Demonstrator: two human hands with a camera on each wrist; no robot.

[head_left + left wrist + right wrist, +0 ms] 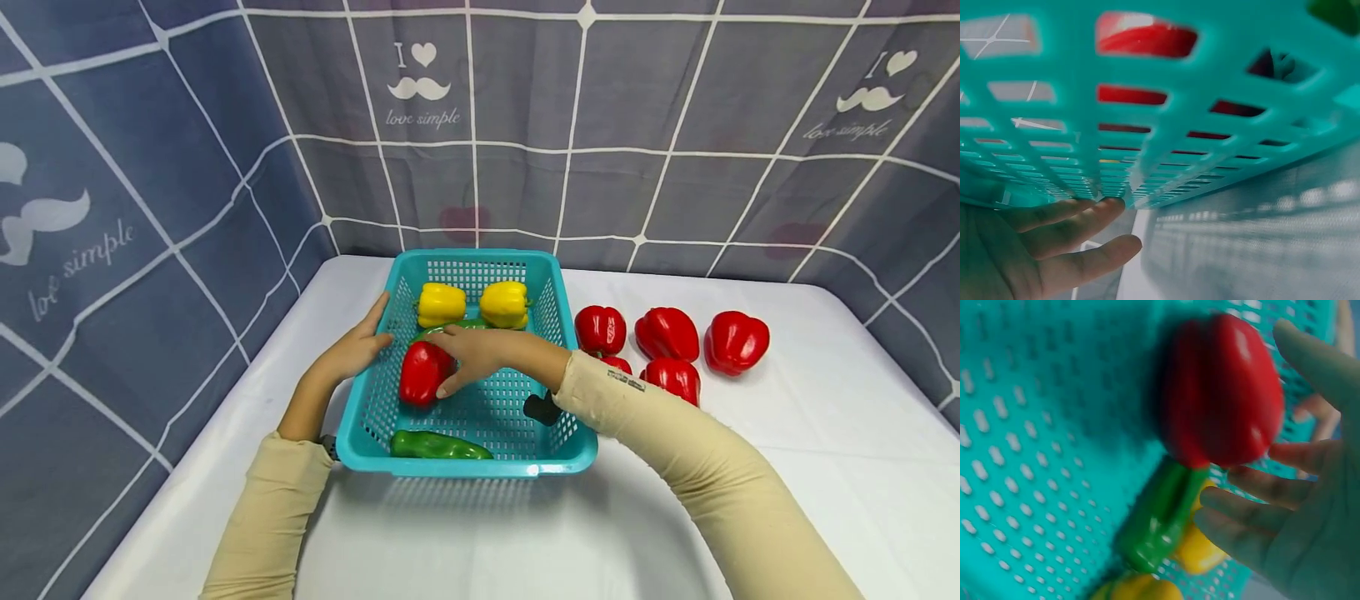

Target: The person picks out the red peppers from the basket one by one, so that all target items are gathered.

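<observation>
A red bell pepper (424, 375) sits in the left part of a turquoise plastic basket (465, 467). My right hand (480, 354) reaches over the basket beside this pepper, thumb and fingers spread and extended along it in the right wrist view. Outside the basket, my left hand (354, 346) rests against its left wall with fingers loosely extended. Behind the red pepper a green pepper (1160, 519) lies partly hidden by the right hand in the head view. Two yellow bell peppers (441, 305) are at the basket's back, and another green pepper (441, 445) lies along its front.
Several red bell peppers (667, 334) lie on the white tablecloth (840, 400) right of the basket, some partly covered by the right sleeve. Dark checked curtains (525, 192) rise behind and at both sides of the table. A black patch (542, 408) shows beneath the right wrist.
</observation>
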